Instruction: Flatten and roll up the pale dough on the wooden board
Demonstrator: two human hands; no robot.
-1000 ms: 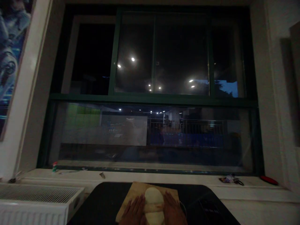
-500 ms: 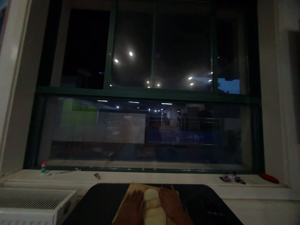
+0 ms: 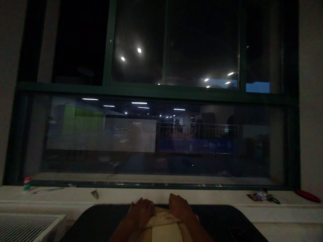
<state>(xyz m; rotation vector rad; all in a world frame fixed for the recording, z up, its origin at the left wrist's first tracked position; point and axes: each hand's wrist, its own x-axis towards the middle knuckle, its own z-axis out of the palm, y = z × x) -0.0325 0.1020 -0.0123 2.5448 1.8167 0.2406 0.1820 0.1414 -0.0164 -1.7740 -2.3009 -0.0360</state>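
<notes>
Pale dough (image 3: 165, 232) lies flattened at the bottom edge of the view, on a black table (image 3: 101, 222), with a rolling pin (image 3: 164, 220) laid across its far end. The left hand (image 3: 140, 211) and the right hand (image 3: 179, 208) sit side by side, close together, palms down and fingers curled over the pin; neither hand is closed into a full grip, as far as the dim light allows judgement.

Handling, as a judgement: the dough appears soft and pliable, likely to stretch, tear or stick if lifted by one edge, so support from below with flat palms would suit it. The pin is stiff and is best held at both ends, one hand on each side.

Beyond the table runs a white windowsill (image 3: 176, 196), carrying a small red, white and green item (image 3: 27, 183) at far left, a small dark scrap (image 3: 95, 194), a cluster of small objects (image 3: 262, 197) and a red flat object (image 3: 308, 196) at right. A ribbed radiator top (image 3: 25, 227) sits at lower left. A dark green-framed window (image 3: 161, 90) fills the rest, reflecting ceiling lights. No legible writing or brand is visible.
</notes>
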